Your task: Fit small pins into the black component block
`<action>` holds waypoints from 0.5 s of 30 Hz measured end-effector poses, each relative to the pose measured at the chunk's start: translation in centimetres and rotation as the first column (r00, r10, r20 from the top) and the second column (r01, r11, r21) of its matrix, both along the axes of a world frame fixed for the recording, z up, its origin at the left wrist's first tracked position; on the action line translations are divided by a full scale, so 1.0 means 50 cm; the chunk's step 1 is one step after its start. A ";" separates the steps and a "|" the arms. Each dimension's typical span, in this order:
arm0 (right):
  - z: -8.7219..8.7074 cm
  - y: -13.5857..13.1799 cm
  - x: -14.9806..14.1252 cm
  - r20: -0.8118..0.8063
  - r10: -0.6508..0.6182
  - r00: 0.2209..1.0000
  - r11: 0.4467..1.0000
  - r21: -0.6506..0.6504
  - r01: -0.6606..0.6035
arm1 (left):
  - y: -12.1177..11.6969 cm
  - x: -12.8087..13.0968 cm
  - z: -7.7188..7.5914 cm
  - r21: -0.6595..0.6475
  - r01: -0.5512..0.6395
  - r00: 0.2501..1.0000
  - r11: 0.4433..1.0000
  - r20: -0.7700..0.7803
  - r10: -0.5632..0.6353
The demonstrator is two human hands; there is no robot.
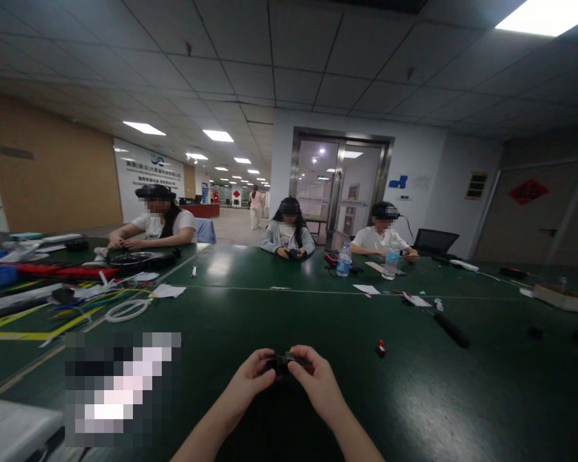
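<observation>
Between my two hands is a small dark object (281, 364), held just above the green table (212, 398). My left hand (252, 375) grips its left end between thumb and fingers. On the other side, my right hand (316, 375) pinches the right end, thumb in front and fingers behind. The object looks black and blocky, with a lighter bit near the right fingertips. Fingers cover much of it, and its kind is too small and dark to make out. A small red and white item (381, 348) lies on the table to the right of my hands.
A black-handled tool (451, 329) lies to the right, beyond it a cardboard tray (563, 298). Two water bottles (343, 260) stand farther back. Coiled white cable (128, 310) and coloured wires lie left, near a white box (19, 427). Three people sit across the table.
</observation>
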State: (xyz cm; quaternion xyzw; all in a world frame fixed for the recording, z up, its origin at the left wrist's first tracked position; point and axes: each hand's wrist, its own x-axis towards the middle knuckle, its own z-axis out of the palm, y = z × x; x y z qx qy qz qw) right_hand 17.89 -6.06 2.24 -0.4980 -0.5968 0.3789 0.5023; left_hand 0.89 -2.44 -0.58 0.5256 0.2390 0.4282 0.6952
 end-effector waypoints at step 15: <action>0.004 0.003 0.023 -0.232 -0.105 0.967 0.994 -0.045 0.097 | -0.007 -0.004 0.014 -0.043 -0.044 0.995 0.998 -0.087 0.040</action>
